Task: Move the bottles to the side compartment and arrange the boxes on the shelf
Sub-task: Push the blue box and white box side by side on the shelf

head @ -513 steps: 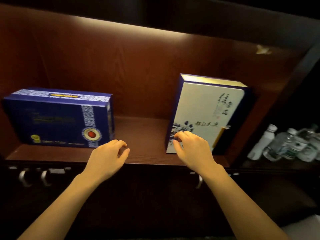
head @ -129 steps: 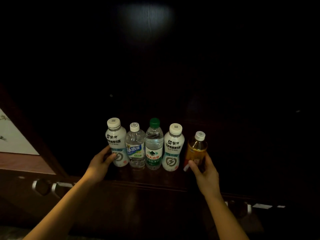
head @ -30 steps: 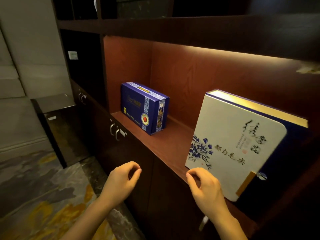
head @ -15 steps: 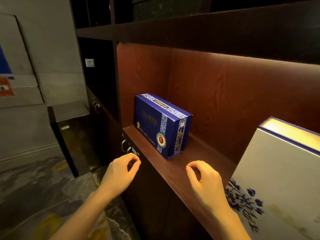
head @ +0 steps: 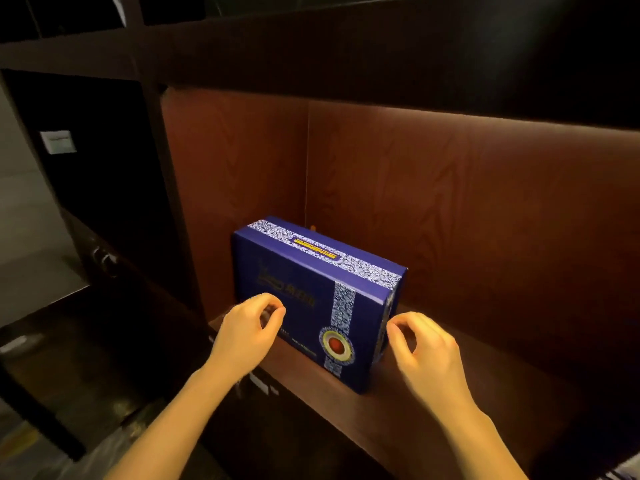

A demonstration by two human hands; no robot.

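A dark blue box (head: 304, 289) with a patterned white band and a round red emblem stands upright on the wooden shelf (head: 467, 410), near its left end. My left hand (head: 249, 334) hovers in front of the box's lower left face with fingers curled, holding nothing. My right hand (head: 426, 351) is beside the box's right end, fingers loosely curled, close to the edge but with no grip that I can see. The white box and the bottles are out of view.
A dark upright panel (head: 166, 188) closes the shelf on the left. The lit wooden back wall (head: 450, 220) rises behind the box. A dark cabinet with round handles (head: 104, 261) stands further left. Patterned floor (head: 20, 441) shows at the bottom left.
The view has swung left, so the blue box is now central and the white box has left the frame. Both hands have moved up to the blue box, one at each side.
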